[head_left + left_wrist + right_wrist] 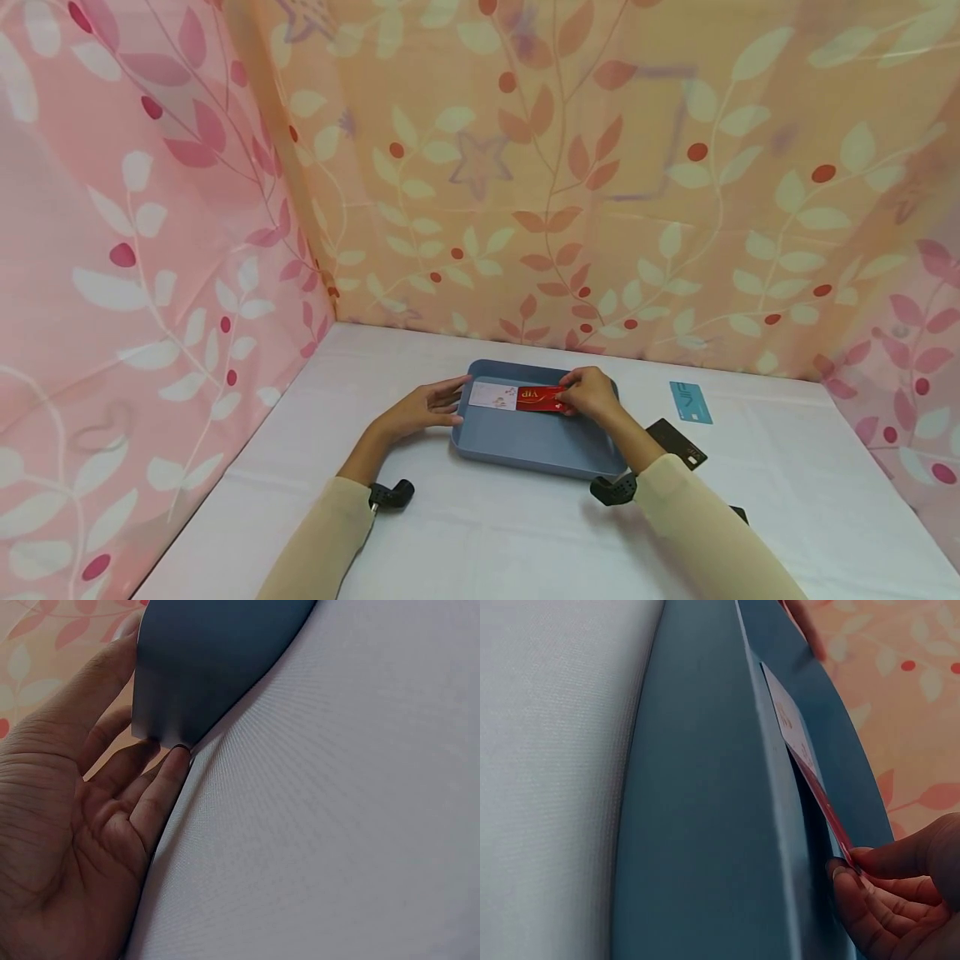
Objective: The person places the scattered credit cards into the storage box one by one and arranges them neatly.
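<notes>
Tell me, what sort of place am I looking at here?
Probably a small curtained-off work booth: leaf-patterned hangings enclose a white-covered table on three sides, and a blue tray and several cards are laid out there.

The table (480, 537) has a white surface, and on it lies a blue-grey tray (525, 443). To the right of the tray lies a blue card (691, 402). A black card (679, 445) is also right of the tray, nearer to it. Right and in front of the tray, a dark piece (740, 514) shows, mostly hidden.
</notes>
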The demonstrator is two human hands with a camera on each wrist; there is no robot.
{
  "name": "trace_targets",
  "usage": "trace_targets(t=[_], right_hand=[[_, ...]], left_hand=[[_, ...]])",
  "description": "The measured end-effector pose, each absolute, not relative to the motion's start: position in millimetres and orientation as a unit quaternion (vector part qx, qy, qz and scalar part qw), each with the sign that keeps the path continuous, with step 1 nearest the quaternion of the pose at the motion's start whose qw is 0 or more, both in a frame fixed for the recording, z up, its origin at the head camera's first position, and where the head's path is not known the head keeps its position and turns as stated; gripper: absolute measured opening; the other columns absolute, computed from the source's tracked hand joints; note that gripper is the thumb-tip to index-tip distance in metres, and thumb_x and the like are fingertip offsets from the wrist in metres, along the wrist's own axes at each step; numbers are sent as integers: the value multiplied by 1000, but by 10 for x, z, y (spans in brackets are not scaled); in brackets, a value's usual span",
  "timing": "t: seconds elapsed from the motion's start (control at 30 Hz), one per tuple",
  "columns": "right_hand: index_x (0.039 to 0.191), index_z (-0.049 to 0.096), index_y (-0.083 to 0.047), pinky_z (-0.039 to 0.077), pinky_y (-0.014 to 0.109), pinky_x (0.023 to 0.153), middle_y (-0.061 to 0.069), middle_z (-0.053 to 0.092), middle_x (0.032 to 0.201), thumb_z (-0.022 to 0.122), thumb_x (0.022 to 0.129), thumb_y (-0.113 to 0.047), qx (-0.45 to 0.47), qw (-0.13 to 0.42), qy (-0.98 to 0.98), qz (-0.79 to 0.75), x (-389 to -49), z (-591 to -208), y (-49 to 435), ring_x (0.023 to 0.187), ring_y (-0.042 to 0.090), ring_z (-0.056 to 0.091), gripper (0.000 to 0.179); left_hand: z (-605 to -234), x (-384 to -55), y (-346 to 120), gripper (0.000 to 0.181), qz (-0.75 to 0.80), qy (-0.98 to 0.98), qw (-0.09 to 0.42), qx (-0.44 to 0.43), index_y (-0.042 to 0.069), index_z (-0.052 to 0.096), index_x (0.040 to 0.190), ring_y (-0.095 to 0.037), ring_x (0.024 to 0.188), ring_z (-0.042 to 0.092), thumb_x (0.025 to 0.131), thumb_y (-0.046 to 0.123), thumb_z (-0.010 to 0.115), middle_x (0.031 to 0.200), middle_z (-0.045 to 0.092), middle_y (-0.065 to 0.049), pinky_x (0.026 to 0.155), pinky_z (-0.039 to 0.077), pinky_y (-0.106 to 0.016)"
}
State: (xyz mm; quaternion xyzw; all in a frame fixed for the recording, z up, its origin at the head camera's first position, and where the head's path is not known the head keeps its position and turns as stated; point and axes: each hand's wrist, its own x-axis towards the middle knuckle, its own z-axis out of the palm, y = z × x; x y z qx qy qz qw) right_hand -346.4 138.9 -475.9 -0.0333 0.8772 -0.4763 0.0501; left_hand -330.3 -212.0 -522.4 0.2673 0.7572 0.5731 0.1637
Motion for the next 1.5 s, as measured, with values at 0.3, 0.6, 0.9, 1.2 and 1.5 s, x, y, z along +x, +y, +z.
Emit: trace_targets(t=[0.3,0.6,0.9,1.2,1.5], right_hand=[[106,69,11,54,22,47,9,69,67,76,87,-4,-42,41,894,-444,-3460,-4775,1388,46,14,63,24],[101,73,10,56,24,48,12,69,70,69,94,-10,-45,46,898,-434,-3428,-4716,1351,50,22,66,22],[101,75,10,51,20,46,9,67,62,68,96,-13,-50,38,911,-407,-3406,-4694,1336,50,21,66,25],[106,73,10,55,23,47,9,68,67,67,96,-13,-53,30,915,-400,-3398,-4736,1310,50,20,66,26],[105,73,7,55,26,51,10,71,77,67,95,-13,-85,-14,920,-381,-3263,-4617,1359,54,17,65,23]], left_hand=[[-5233,-3309,-2121,80,568,761,162,267,21,36,159,-23,148,36,91,13,77,164,33,0,117,35,-34],[-5239,-3307,-2126,80,566,761,159,275,19,35,160,-27,149,34,92,10,76,165,31,-3,118,34,-39],[-5236,-3310,-2128,81,561,765,156,275,18,34,160,-25,149,34,92,13,77,165,31,-2,117,35,-35],[-5228,-3302,-2132,80,559,769,154,270,20,35,160,-25,149,34,92,11,77,165,31,-1,118,34,-39],[-5231,-3307,-2126,80,563,765,157,269,22,36,159,-21,148,35,91,14,78,164,32,2,118,34,-37]])
